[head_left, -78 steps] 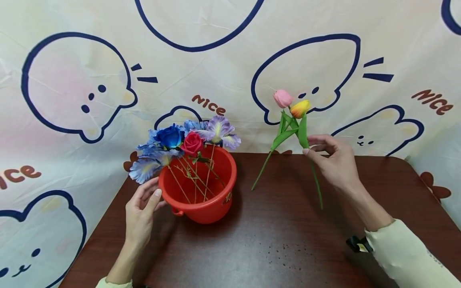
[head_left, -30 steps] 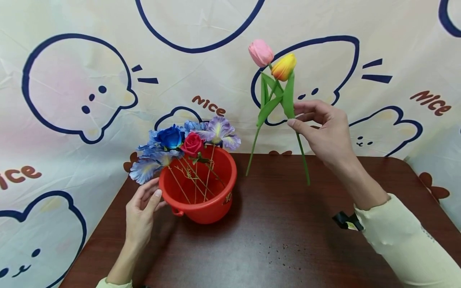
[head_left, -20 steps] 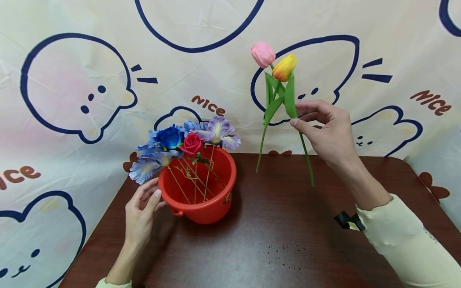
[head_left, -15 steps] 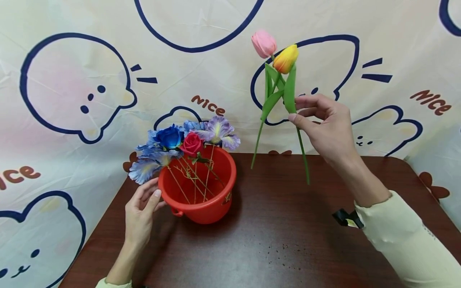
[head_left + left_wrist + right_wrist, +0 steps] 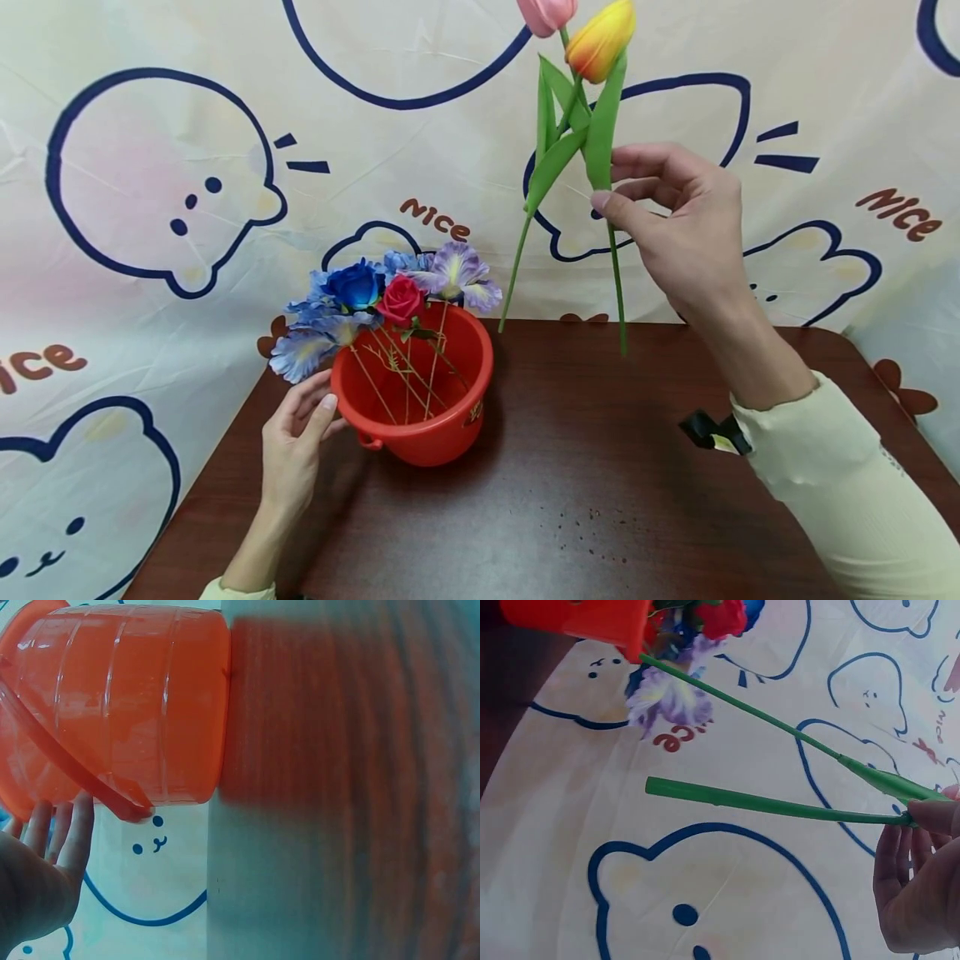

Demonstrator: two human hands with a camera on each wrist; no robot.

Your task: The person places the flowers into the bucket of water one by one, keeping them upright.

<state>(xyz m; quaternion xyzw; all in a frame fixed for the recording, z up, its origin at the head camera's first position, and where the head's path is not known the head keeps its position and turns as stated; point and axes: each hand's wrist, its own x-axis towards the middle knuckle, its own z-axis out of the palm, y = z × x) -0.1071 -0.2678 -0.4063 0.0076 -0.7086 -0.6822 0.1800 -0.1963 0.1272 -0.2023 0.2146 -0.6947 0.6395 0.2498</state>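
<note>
My right hand (image 5: 693, 217) pinches the artificial tulips between thumb and fingertips, up in the air right of the bucket. The yellow-orange tulip (image 5: 600, 42) stands in front of the pink tulip (image 5: 547, 12), whose head is cut by the frame's top edge. Their green leaves cross, and the two stems hang apart; in the right wrist view a green stem (image 5: 772, 806) runs out from my fingertips. My left hand (image 5: 296, 442) rests its extended fingers against the left side of the red bucket (image 5: 431, 446), thumb at the rim.
Inside the bucket lean a blue rose (image 5: 354, 285), a red rose (image 5: 401, 300), a purple iris (image 5: 456, 273) and pale blue flowers (image 5: 307, 346). Dark specks lie on the brown table (image 5: 465, 533). A patterned cloth (image 5: 465, 142) hangs behind. The bucket's handle (image 5: 67, 761) hangs down its side.
My right hand has lifted the tulips off from low over the table, up and slightly left, closer to the camera. The left hand and the bucket have stayed put.
</note>
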